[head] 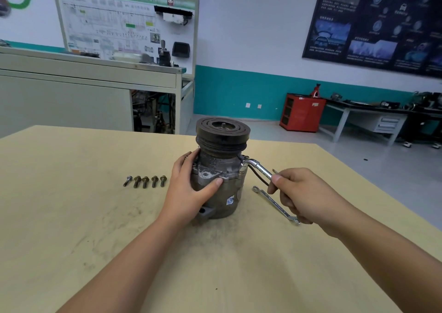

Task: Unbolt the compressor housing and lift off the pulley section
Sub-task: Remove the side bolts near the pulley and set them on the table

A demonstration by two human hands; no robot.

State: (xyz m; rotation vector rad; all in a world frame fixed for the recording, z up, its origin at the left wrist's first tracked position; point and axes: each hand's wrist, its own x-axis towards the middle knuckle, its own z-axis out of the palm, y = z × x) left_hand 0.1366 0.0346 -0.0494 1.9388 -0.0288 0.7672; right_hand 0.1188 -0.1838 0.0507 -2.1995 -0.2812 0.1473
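Note:
A grey compressor [221, 181] stands upright on the wooden table [95, 229], its dark grooved pulley [223, 134] on top. My left hand [191, 188] grips the housing's left side, thumb across the front flange. My right hand [301, 195] holds the handle of a chrome offset wrench [259, 168], whose head sits on a bolt at the housing's upper right edge. Several removed bolts [146, 181] lie in a row to the left of the compressor.
A second, flat spanner [275, 203] lies on the table right of the compressor, partly under my right hand. A thin black wire hangs from the housing's right side. Beyond the table stand a grey training bench, a red cabinet [302, 113] and a far workbench.

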